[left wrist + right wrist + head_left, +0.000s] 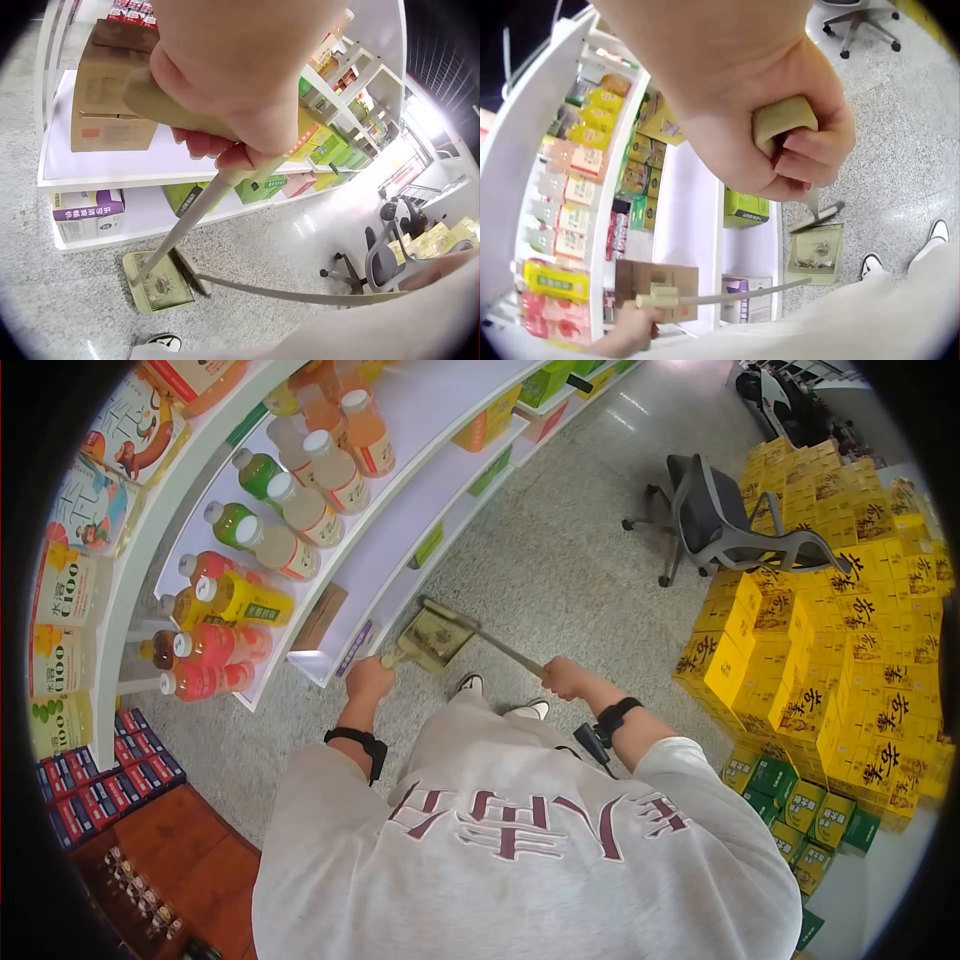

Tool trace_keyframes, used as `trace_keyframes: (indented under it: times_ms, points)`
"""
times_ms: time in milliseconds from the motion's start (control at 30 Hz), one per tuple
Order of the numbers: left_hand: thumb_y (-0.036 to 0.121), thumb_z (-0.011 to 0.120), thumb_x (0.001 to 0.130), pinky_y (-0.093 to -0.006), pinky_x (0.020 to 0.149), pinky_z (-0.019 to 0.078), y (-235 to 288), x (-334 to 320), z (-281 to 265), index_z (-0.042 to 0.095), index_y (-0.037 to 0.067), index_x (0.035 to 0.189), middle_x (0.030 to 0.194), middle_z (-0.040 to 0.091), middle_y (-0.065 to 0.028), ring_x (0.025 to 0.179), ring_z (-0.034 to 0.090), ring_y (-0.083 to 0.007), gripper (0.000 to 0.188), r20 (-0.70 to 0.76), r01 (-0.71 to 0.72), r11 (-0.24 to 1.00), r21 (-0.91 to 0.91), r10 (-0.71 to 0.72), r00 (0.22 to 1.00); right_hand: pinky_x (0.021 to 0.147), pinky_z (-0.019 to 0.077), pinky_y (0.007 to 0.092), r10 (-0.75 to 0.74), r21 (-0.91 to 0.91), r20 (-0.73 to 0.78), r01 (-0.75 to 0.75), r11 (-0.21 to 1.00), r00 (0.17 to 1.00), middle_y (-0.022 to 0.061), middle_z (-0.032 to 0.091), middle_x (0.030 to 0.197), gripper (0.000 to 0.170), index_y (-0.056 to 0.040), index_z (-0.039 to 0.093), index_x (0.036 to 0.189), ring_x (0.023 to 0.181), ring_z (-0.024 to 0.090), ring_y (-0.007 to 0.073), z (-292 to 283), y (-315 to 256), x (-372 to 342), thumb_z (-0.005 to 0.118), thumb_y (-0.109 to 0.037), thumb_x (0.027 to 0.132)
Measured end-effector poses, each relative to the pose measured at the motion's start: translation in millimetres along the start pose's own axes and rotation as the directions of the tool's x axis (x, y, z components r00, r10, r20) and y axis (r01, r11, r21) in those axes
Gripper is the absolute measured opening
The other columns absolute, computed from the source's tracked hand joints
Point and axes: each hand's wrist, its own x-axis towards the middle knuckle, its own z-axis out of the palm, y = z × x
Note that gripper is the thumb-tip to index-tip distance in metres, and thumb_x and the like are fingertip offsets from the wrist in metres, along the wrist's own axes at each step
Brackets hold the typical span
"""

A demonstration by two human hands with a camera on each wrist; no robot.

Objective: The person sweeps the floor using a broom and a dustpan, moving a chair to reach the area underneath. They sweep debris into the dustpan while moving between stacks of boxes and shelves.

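Observation:
My left hand grips the handle of a pale green dustpan, which lies on the floor with debris in it. My right hand has its fingers curled round the end of a broom handle. In the head view the broom's stick slants from my right hand down to the dustpan. The broom head rests along the dustpan's edge in the right wrist view.
White shelves with bottles and boxes stand on the left. A grey office chair is at the upper right, beside stacked yellow cartons. Red-brown furniture stands at the lower left. Two shoes show below the dustpan.

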Motion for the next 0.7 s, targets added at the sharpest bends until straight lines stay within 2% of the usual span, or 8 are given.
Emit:
trace_keyframes:
  times_ms: [33, 100, 233, 400, 500, 533, 667, 700]
  points:
    - [0.024, 0.053, 0.073, -0.0427, 0.076, 0.0468, 4, -2, -4, 0.065, 0.011, 0.095, 0.092, 0.063, -0.0173, 0.088, 0.06, -0.0353, 0.028, 0.013, 0.008, 1.0, 0.003, -0.008, 1.0, 0.051, 0.0483, 0.0395, 0.003, -0.003, -0.007, -0.003, 1.0, 1.0, 0.0225, 0.061, 0.072, 0.02, 0.0099, 0.059, 0.084, 0.065, 0.062, 0.0346, -11, 6, -6, 0.05, -0.005, 0.074]
    - [0.024, 0.054, 0.073, -0.0425, 0.076, 0.0469, 8, -8, -8, 0.065, 0.011, 0.095, 0.091, 0.063, -0.0174, 0.088, 0.06, -0.0352, 0.028, -0.006, 0.004, 1.0, -0.012, -0.004, 1.0, 0.046, 0.0453, 0.0377, 0.221, 0.492, 0.048, -0.216, 0.843, 0.974, 0.0196, 0.058, 0.064, 0.019, 0.0097, 0.059, 0.081, 0.055, 0.06, 0.032, -29, 19, -22, 0.049, -0.005, 0.073]
    - [0.024, 0.054, 0.073, -0.0428, 0.076, 0.0469, 12, -15, -12, 0.065, 0.011, 0.094, 0.09, 0.064, -0.0176, 0.088, 0.06, -0.0354, 0.027, -0.009, 0.003, 1.0, -0.027, -0.003, 1.0, 0.045, 0.0444, 0.0371, 0.242, 0.463, -0.005, -0.212, 0.861, 0.97, 0.0192, 0.059, 0.065, 0.019, 0.0094, 0.059, 0.08, 0.053, 0.059, 0.0305, -43, 20, -42, 0.048, -0.005, 0.073]
    - [0.025, 0.055, 0.073, -0.0432, 0.075, 0.0471, 16, -10, -12, 0.066, 0.011, 0.093, 0.09, 0.064, -0.0173, 0.087, 0.06, -0.0354, 0.027, 0.0, 0.008, 1.0, 0.007, -0.008, 1.0, 0.051, 0.0487, 0.0363, 0.158, -0.033, -0.262, -0.173, 0.984, 0.952, 0.0181, 0.061, 0.071, 0.023, 0.0063, 0.061, 0.089, 0.061, 0.062, 0.0275, -7, 22, 4, 0.052, -0.011, 0.076]
    - [0.025, 0.056, 0.073, -0.0433, 0.075, 0.0473, 13, -6, -8, 0.066, 0.01, 0.092, 0.09, 0.064, -0.017, 0.087, 0.06, -0.0353, 0.027, 0.006, 0.001, 1.0, 0.01, -0.001, 1.0, 0.063, 0.0501, 0.0398, 0.305, 0.184, -0.148, -0.277, 0.943, 0.941, 0.0217, 0.062, 0.08, 0.024, 0.0064, 0.062, 0.088, 0.074, 0.063, 0.033, -9, -5, 1, 0.048, -0.007, 0.074]
    - [0.025, 0.056, 0.073, -0.0432, 0.074, 0.0474, 11, -4, -7, 0.066, 0.01, 0.092, 0.09, 0.064, -0.0169, 0.087, 0.06, -0.0352, 0.026, 0.013, 0.0, 1.0, 0.007, 0.0, 1.0, 0.062, 0.0494, 0.0404, 0.014, -0.116, -0.153, -0.032, 0.993, 0.988, 0.0232, 0.062, 0.079, 0.023, 0.0071, 0.061, 0.088, 0.073, 0.063, 0.0336, 27, 49, 51, 0.049, -0.007, 0.074]
    - [0.026, 0.057, 0.073, -0.0432, 0.074, 0.0475, 12, -1, -8, 0.066, 0.01, 0.091, 0.089, 0.064, -0.0167, 0.086, 0.06, -0.0352, 0.026, 0.035, 0.006, 1.0, 0.021, -0.007, 0.999, 0.047, 0.0454, 0.0354, 0.1, -0.113, -0.076, -0.109, 0.988, 0.992, 0.0163, 0.061, 0.069, 0.027, 0.006, 0.061, 0.094, 0.056, 0.06, 0.0256, 9, 24, 17, 0.054, -0.01, 0.074]
    - [0.027, 0.057, 0.074, -0.0432, 0.074, 0.0474, 13, -1, -9, 0.066, 0.01, 0.091, 0.09, 0.064, -0.0167, 0.086, 0.06, -0.0351, 0.026, 0.031, 0.006, 1.0, 0.024, -0.007, 0.999, 0.043, 0.0417, 0.032, 0.142, 0.173, -0.031, -0.134, 0.976, 0.989, 0.0124, 0.058, 0.066, 0.029, 0.0047, 0.061, 0.099, 0.051, 0.056, 0.0206, -6, 26, -1, 0.056, -0.011, 0.075]
